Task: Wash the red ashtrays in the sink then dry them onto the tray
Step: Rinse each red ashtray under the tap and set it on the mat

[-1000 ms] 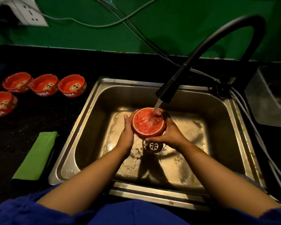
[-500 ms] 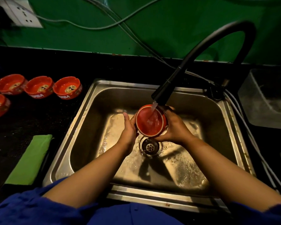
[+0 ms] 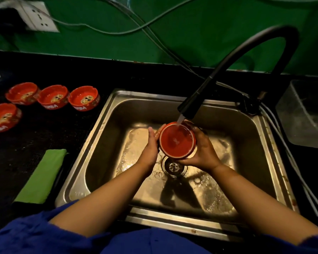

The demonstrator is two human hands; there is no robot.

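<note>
Water (image 3: 180, 119) from the faucet (image 3: 190, 105) strikes the red ashtray (image 3: 176, 142) between the fingers. The right hand (image 3: 204, 151) clamps its rim; the left hand (image 3: 151, 145) presses its side, finger curl hidden. Best rotated slowly, gripped firmly.

Gripped ashtray (image 3: 176, 143): glossy red, wet. Sink (image 3: 106, 153) below grip: brushed metal, wet sheen. Faucet (image 3: 195, 97) above grip: matt black. Cloth (image 3: 42, 175) left of grip: matt green fabric. Container (image 3: 301, 114) right of grip: translucent plastic.
</note>
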